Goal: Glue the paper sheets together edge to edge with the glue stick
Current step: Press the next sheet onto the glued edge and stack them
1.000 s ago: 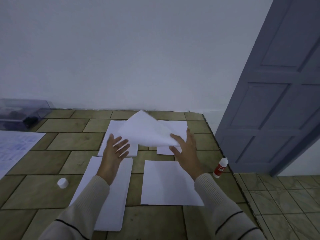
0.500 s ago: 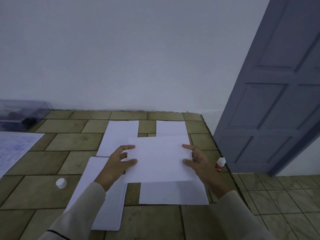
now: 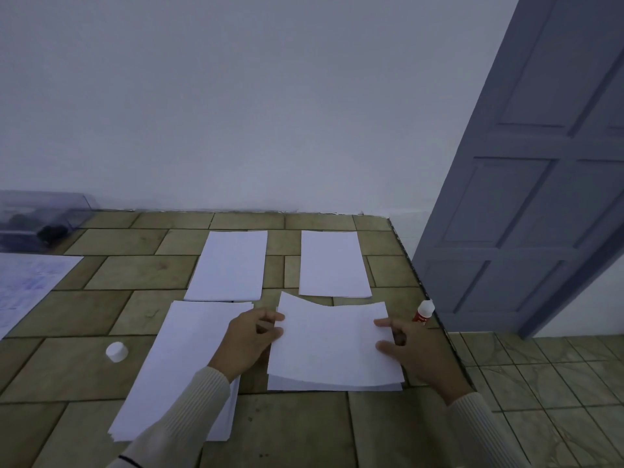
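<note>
Lowering the sheet onto the near-right pile

Half a second ago I held the sheet farther out, overlapping the two far sheets. It now lies almost flat over the near-right pile, its far edge dipping in the middle. My left hand pinches its left edge and my right hand its right edge. The glue stick stands unmoved just beyond my right hand.

Tiled surface w/ paper stacks, glue stick, cap, clear box
</note>
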